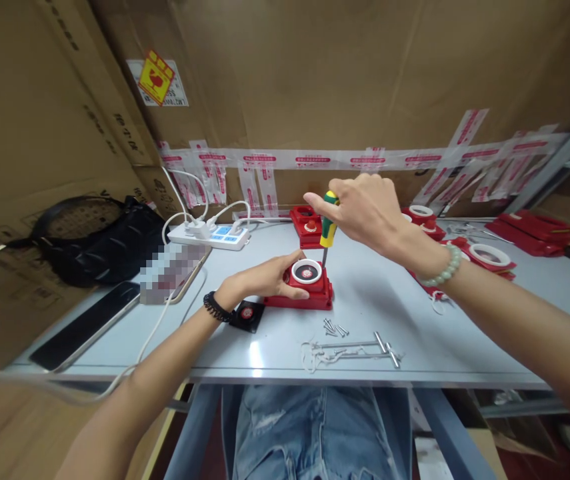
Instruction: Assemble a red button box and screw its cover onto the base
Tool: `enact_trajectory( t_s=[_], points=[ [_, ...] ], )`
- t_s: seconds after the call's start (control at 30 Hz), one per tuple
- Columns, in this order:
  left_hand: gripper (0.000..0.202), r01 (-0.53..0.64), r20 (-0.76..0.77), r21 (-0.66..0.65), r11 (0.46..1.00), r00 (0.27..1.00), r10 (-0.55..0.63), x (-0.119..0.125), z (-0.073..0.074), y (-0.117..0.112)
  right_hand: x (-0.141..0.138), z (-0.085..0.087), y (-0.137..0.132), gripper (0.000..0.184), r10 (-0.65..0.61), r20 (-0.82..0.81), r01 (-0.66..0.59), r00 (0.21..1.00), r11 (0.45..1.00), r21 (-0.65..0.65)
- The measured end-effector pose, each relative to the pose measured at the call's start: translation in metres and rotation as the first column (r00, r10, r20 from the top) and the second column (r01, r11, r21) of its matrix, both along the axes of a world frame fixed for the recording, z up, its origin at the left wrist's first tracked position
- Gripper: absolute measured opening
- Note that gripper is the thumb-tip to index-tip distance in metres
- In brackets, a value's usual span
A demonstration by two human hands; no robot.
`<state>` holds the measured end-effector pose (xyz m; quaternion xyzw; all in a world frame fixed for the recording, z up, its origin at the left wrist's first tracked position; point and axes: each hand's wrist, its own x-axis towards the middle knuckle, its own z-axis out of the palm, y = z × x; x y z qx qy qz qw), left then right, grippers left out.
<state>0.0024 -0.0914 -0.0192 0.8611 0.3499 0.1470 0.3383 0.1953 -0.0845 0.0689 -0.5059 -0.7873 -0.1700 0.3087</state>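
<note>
A red square box [309, 296] with a white ring on top lies on the grey table [389, 287]. My left hand [265, 279] grips its left side, fingers wrapped round it. My right hand [359, 208] is closed on a green and yellow screwdriver [328, 228], held upright with its tip on the box's right corner. A small black square part [247, 315] lies by my left wrist. Loose screws [335, 328] and long metal pins [359, 349] lie in front of the box.
More red boxes [307, 225] stand behind, and others [485, 255] at the right. A white power strip [212, 235] with cables, a black bag [99, 243] and a dark phone [85, 325] lie at the left. Cardboard walls enclose the table.
</note>
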Motion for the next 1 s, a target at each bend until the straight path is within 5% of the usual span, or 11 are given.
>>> enact_trajectory(
  t_s=[0.07, 0.17, 0.27, 0.37, 0.47, 0.6, 0.67, 0.73, 0.83, 0.9, 1.0],
  points=[
    [0.042, 0.004, 0.011, -0.004, 1.0, 1.0, -0.004, 0.0, 0.0, 0.0, 0.002, 0.0, -0.005, 0.04, 0.125, 0.023, -0.121, 0.992, 0.984, -0.13],
    [0.041, -0.001, 0.009, -0.006, 1.0, 1.0, 0.001, 0.0, 0.0, 0.0, 0.012, 0.004, -0.009, 0.038, 0.395, -0.051, -0.387, 0.917, 0.856, -0.342],
    [0.043, -0.005, 0.0, -0.005, 1.0, 1.0, 0.005, -0.001, 0.0, 0.001, 0.02, 0.009, -0.007, 0.032, 0.506, -0.131, -0.514, 0.853, 0.771, -0.376],
    [0.046, -0.012, -0.012, -0.006, 1.0, 1.0, 0.012, -0.001, 0.0, 0.001, 0.019, 0.01, -0.004, 0.027, 0.464, -0.095, -0.471, 0.881, 0.838, -0.276],
    [0.044, -0.009, -0.025, 0.003, 1.0, 1.0, 0.01, -0.001, -0.001, 0.002, 0.009, 0.006, -0.002, 0.035, 0.166, 0.017, -0.164, 0.986, 0.982, -0.092],
    [0.042, -0.008, -0.02, 0.014, 1.0, 1.0, 0.008, 0.0, 0.0, 0.001, -0.004, 0.0, -0.005, 0.05, -0.128, 0.139, 0.124, 0.982, 0.992, 0.037],
    [0.043, -0.003, -0.004, 0.0, 1.0, 1.0, 0.003, 0.0, -0.001, 0.001, -0.004, 0.001, -0.008, 0.045, -0.057, 0.196, 0.06, 0.979, 0.998, -0.011],
    [0.042, 0.005, 0.005, -0.001, 1.0, 1.0, -0.005, 0.0, -0.002, 0.001, 0.001, 0.005, -0.01, 0.031, 0.145, 0.214, -0.112, 0.966, 0.981, -0.161],
    [0.044, 0.005, 0.005, 0.011, 1.0, 1.0, -0.005, 0.0, -0.003, 0.002, 0.013, 0.018, -0.012, 0.031, 0.422, 0.142, -0.334, 0.895, 0.848, -0.412],
    [0.044, 0.003, 0.003, 0.011, 1.0, 1.0, -0.003, 0.0, -0.003, 0.002, 0.018, 0.026, -0.012, 0.028, 0.471, 0.13, -0.365, 0.873, 0.806, -0.466],
    [0.044, 0.003, -0.007, 0.009, 1.0, 1.0, -0.003, 0.0, -0.002, 0.002, 0.017, 0.031, -0.011, 0.021, 0.397, 0.184, -0.303, 0.899, 0.869, -0.392]
  ],
)
